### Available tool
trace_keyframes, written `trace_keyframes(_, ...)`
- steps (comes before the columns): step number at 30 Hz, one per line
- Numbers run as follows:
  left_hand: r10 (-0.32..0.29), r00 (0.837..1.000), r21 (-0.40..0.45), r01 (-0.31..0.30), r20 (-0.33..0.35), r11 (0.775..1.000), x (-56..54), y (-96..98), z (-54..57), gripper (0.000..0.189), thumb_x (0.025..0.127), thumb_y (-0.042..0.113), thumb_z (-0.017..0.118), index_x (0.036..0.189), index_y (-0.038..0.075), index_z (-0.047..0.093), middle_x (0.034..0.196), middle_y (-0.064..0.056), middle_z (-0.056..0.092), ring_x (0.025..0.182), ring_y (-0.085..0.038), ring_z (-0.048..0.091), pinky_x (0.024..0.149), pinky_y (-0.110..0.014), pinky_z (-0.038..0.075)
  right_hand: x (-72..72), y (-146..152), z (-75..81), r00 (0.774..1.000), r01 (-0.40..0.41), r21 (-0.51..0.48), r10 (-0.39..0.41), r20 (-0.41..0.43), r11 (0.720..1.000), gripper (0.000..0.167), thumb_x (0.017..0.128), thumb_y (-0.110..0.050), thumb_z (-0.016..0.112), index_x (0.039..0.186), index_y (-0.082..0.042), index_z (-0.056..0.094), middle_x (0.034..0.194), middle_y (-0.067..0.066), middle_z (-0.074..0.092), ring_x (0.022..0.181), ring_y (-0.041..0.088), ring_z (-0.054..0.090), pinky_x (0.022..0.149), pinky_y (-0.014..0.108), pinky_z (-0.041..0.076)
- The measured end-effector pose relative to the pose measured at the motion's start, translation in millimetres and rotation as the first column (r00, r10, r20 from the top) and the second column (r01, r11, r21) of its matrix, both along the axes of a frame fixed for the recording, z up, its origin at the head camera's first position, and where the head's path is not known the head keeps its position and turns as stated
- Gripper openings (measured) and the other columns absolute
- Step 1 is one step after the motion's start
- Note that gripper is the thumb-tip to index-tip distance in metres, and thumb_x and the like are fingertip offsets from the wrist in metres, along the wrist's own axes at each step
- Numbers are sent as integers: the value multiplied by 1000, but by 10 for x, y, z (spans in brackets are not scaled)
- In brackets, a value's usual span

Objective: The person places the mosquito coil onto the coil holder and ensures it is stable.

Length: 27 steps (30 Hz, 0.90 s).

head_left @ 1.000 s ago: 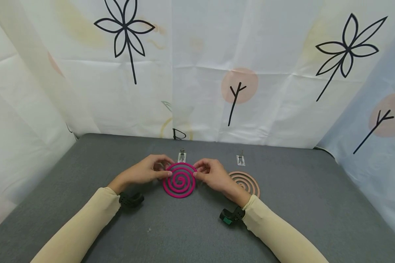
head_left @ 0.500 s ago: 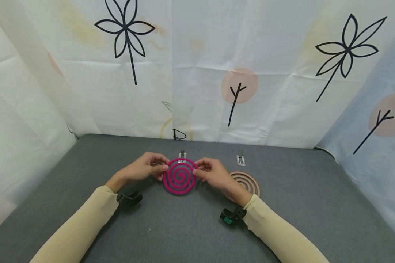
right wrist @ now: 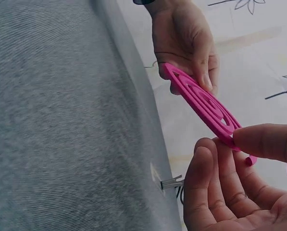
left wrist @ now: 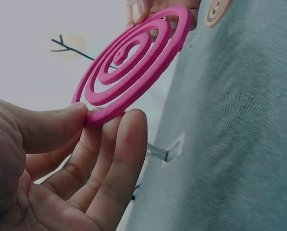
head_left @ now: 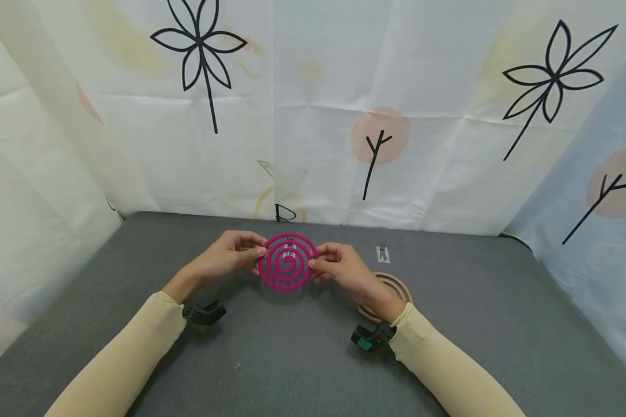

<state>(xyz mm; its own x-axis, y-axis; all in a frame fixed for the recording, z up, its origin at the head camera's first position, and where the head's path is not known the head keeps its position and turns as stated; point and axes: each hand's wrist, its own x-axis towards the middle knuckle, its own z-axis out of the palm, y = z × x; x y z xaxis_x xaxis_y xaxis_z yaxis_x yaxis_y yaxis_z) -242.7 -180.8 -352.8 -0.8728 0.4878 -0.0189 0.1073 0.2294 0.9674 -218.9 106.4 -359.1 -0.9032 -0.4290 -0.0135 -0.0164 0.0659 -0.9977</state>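
Both hands hold a pink mosquito coil [left wrist: 118, 57] by opposite edges, raised above the table. My left hand [head_left: 223, 255] pinches its left rim between thumb and fingers. On the other side, my right hand [head_left: 346, 269] pinches the right rim with thumb and fingertips. The right wrist view shows the coil [right wrist: 201, 113] nearly edge-on, tilted, with its outer end sticking out past the right thumb. Behind the coil in the head view, a small metal coil stand [head_left: 289, 251] shows through the gaps of the spiral.
A second metal stand [head_left: 383, 255] lies on the grey table [head_left: 281, 370] to the right. Below it a tan mosquito coil [head_left: 366, 314] lies flat, partly hidden by the right wrist. Patterned white cloth [head_left: 323, 168] hangs behind the table's far edge.
The pink coil has moved up and away from me, lifted by both hands, and now overlaps the left stand in the head view. The tan coil and right stand stay put.
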Motion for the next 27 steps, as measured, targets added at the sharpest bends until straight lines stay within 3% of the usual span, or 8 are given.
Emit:
trace_keyframes(4,36,999,22,-36,1,999,-40,36,62,33,103,10,61,130,-9,60,111,-16,66,93,-21,66,84,-53,58,-30,-5,63,999,36,-55,-35,23,998,21,99,0,61,118,10,60,91,6,69,82,19,68,86,49,58)
trace_keyframes(12,155,987,69,-157,34,985,-165,148,168,31,104,12,60,129,-5,62,110,-14,67,91,-24,67,89,-55,56,-161,-66,212,987,144,-186,-129,92,972,24,101,-3,62,121,10,60,93,7,68,80,17,68,79,32,61)
trace_keyframes(17,226,973,67,-228,39,971,-241,183,209,34,104,16,61,131,-5,61,116,-17,64,97,-28,65,88,-47,59,-250,-141,273,972,213,-219,-184,143,952,22,101,-4,62,119,8,61,96,8,66,81,17,66,77,28,60)
trace_keyframes(21,270,961,76,-274,53,959,-272,198,224,38,104,17,61,134,-5,60,123,-18,63,96,-24,64,83,-37,61,-317,-199,300,961,254,-247,-216,170,935,22,100,-3,63,119,8,61,96,7,66,80,16,66,76,26,59)
trace_keyframes(27,314,947,117,-319,65,940,-293,215,233,39,104,14,61,136,-7,58,126,-20,60,93,-19,67,82,-33,61,-407,-270,318,949,296,-297,-245,197,908,25,99,-3,65,121,7,62,95,6,68,77,14,66,72,24,59)
